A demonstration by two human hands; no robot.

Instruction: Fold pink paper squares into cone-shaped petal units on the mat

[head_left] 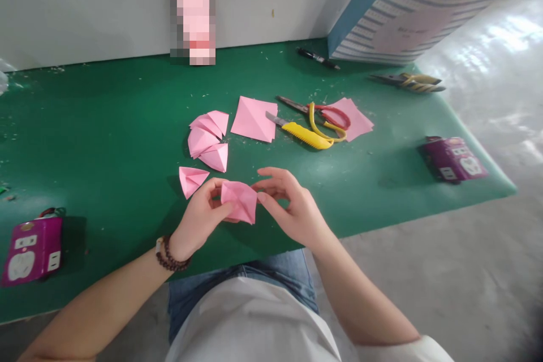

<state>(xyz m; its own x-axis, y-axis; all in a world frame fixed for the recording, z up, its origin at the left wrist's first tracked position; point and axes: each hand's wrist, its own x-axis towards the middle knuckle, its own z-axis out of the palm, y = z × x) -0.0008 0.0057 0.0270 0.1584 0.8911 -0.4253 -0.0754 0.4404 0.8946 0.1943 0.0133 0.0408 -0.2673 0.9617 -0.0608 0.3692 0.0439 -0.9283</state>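
A folded pink paper square [240, 203], creased and partly raised, is pinched between the thumb and fingers of my left hand [203, 212]. My right hand [292, 203] is at the same paper's right edge, thumb and a fingertip closed about its corner while another finger stretches out above. Just beyond my left hand lies a folded pink paper piece [192, 180]. Farther off, several similar folded pieces [206, 138] overlap in a curved cluster. Flat pink paper squares [252, 119] with diagonal creases lie to the right of that cluster.
Red-and-yellow-handled scissors [328, 116] and a yellow utility knife [307, 136] overlap more pink sheets [358, 119]. Behind them are a black pen [318, 58], pliers [411, 81] and a striped bag [394, 17]. Purple boxes [34, 249] sit at both ends of the green table [119, 181].
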